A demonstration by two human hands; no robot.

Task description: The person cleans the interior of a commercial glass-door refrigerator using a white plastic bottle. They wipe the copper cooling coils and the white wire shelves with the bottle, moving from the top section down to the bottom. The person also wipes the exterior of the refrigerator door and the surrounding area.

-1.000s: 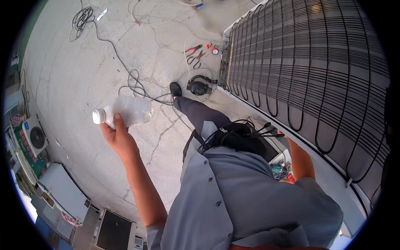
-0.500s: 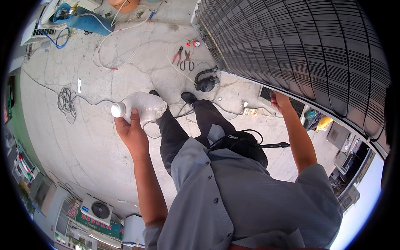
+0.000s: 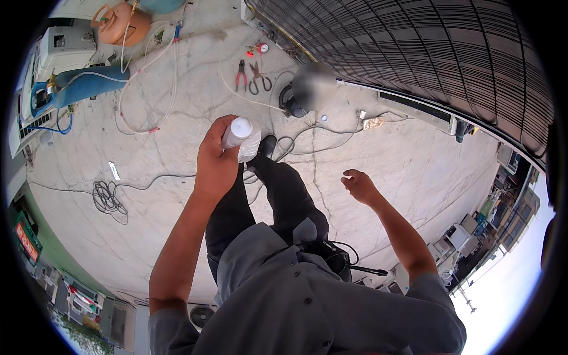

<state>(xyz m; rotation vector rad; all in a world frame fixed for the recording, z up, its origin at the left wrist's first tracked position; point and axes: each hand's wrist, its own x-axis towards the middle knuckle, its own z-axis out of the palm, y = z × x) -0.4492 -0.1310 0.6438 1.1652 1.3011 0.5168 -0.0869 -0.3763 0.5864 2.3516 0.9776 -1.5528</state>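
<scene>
- The clear plastic bottle (image 3: 251, 145) is in my left grip (image 3: 220, 155), its white cap (image 3: 241, 127) tipped up toward my head and its ribbed body slanting away from me.
- That grip is closed around the bottle's left side, thumb nearest me and fingers on the far side; beyond it, the bottle partly covers my black shoe (image 3: 267, 145).
- My right grip (image 3: 350, 178) hangs well apart from the bottle, over the concrete floor (image 3: 408, 177), fingers loosely curled, thumb off them, with nothing seen in it.
- Dark cable (image 3: 296, 137) winds across the floor close to my shoes and runs left to a tangled coil (image 3: 109, 199); a small white strip (image 3: 114, 170) lies by that coil, any print on it too small to make out.
- Ahead lie red-handled pliers (image 3: 241, 77), dark scissors (image 3: 258, 78) beside them and a red-rimmed gauge (image 3: 262, 48), its dial too small to read.
- A black device (image 3: 290, 102), partly blurred, sits near the tall appliance back (image 3: 414, 53) with its dark wire grid, which blocks the upper right.
- At the upper left are a blue cylinder (image 3: 97, 89), an orange tank (image 3: 127, 26) and a pale hose (image 3: 124, 105).
- At the far left rim, a green sign (image 3: 26, 236) bears pale lettering on red.
</scene>
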